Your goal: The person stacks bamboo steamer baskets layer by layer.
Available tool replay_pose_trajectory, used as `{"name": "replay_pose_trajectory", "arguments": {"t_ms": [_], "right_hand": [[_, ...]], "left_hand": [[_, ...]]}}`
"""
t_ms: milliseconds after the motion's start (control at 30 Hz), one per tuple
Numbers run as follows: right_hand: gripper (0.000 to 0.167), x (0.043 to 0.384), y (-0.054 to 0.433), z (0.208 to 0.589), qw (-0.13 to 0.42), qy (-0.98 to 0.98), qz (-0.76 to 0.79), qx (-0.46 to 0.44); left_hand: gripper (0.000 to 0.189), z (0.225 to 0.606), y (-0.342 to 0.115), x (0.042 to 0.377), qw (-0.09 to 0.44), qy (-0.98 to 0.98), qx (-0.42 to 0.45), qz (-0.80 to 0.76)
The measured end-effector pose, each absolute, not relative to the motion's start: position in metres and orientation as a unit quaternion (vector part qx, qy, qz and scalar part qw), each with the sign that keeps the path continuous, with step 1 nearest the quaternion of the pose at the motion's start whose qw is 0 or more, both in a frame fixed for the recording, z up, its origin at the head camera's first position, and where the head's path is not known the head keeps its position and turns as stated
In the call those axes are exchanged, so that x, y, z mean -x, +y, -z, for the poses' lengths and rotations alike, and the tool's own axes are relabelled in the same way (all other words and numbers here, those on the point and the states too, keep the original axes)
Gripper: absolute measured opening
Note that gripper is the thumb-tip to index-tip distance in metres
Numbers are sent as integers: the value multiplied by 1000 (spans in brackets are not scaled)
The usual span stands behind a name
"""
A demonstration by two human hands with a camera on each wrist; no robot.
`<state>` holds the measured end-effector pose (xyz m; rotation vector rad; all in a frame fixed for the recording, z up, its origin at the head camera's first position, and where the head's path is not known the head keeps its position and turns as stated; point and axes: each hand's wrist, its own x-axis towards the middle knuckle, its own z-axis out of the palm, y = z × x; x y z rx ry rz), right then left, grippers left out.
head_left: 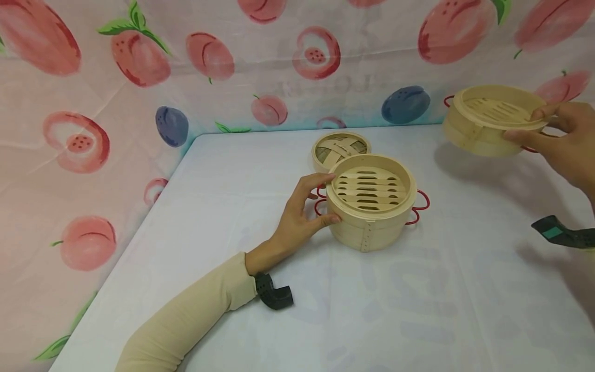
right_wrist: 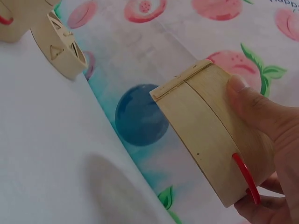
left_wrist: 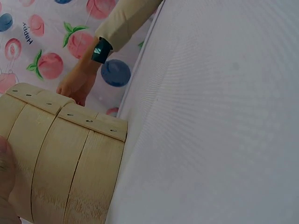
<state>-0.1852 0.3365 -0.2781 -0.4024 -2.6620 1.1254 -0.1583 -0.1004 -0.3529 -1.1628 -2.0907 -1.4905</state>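
Two stacked bamboo steamer baskets with slatted bottoms and red side handles stand on the white table. My left hand grips the left side of this stack, its thumb on the outer wall and fingers at the rim. At the far right, my right hand holds another bamboo steamer basket by its right side, in the air above the table. The right wrist view shows the thumb on that basket's wall, beside a red handle. The stack's side wall fills the left of the left wrist view.
Right behind the stack lies a round bamboo lid with a woven top. The white table meets a fruit-printed cloth at its back and left edges. A dark band is on the left wrist.
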Motion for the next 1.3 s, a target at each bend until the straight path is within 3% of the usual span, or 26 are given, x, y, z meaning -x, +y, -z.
{"name": "replay_pose_trajectory", "arguments": {"t_ms": [467,600,833,1100,1300], "right_hand": [[25,175,313,256,188,-908,-374,38],[27,173,306,252,181,-907,-378,30],[45,167,289,244,140,-923,-355,52],[22,163,272,238,188,-892,-405,-69],[22,160,263,237,186,-883,-419,-101]], "left_hand": [[73,353,-100,157,161,-731,408,524],[74,353,-100,158,162,-731,408,523],[70,352,-101,157,161,-729,409,524],[71,352,-101,157,164,-729,410,524],[74,352,-100,157,166,-730,408,522]]}}
